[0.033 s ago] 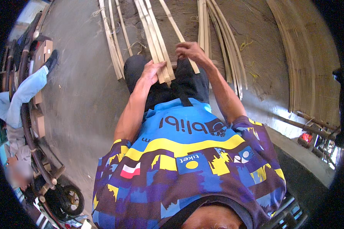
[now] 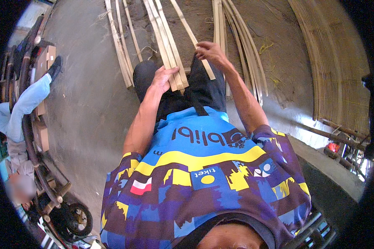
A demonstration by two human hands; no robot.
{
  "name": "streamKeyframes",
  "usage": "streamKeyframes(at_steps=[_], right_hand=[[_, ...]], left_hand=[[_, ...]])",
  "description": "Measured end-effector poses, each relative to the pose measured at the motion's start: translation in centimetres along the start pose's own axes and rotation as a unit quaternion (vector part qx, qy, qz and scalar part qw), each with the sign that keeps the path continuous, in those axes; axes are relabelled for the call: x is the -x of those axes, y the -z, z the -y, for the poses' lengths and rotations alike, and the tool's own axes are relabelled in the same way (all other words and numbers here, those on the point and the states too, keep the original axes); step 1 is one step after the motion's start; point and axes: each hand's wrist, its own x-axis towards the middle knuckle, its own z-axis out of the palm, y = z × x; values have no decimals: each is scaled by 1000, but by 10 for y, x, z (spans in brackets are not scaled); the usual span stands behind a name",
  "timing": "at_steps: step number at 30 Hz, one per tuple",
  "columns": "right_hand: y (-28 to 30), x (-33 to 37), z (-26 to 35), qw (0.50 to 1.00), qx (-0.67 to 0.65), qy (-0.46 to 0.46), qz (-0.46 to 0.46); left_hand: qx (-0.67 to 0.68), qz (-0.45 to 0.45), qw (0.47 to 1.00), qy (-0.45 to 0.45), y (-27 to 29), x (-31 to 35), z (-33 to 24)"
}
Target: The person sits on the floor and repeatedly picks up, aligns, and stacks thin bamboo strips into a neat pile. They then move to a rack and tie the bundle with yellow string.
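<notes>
My left hand (image 2: 164,78) is closed round the near end of a small bundle of long, pale, flat bamboo strips (image 2: 165,41). Its thumb lies across the top, and the strips' cut ends show just past it, over my lap. To the right, my right hand (image 2: 210,52) has its fingers bent onto a single bamboo strip (image 2: 187,25). The near end of that strip sticks out below the fingers, over my right thigh. Both the bundle and the single strip run away from me over the floor. The right fingertips are partly hidden.
More bamboo strips lie left (image 2: 119,43) and right (image 2: 242,45) of my legs. Yellow twine (image 2: 265,47) is on the floor at right, before a large slatted bamboo mat (image 2: 320,62). At far left, a person in light-blue trousers (image 2: 29,101) sits near cardboard boxes (image 2: 43,62).
My right hand has shifted slightly up and to the right, and the single strip has tilted a little with it. The left hand with its bundle is almost unmoved.
</notes>
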Motion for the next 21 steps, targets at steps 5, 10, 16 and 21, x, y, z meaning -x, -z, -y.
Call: streamKeyframes(at_steps=[5, 10, 16, 21], right_hand=[[43, 6, -15, 948, 287, 29, -134], [5, 20, -37, 879, 465, 44, -96], [-16, 14, -28, 880, 464, 18, -97], [-20, 18, -20, 878, 464, 21, -117]], left_hand=[[5, -17, 1000, 13, 3, -8, 7], [12, -7, 1000, 3, 0, -14, 14], [11, -25, 1000, -8, -2, -13, 16], [-14, -103, 994, -10, -3, -24, 33]])
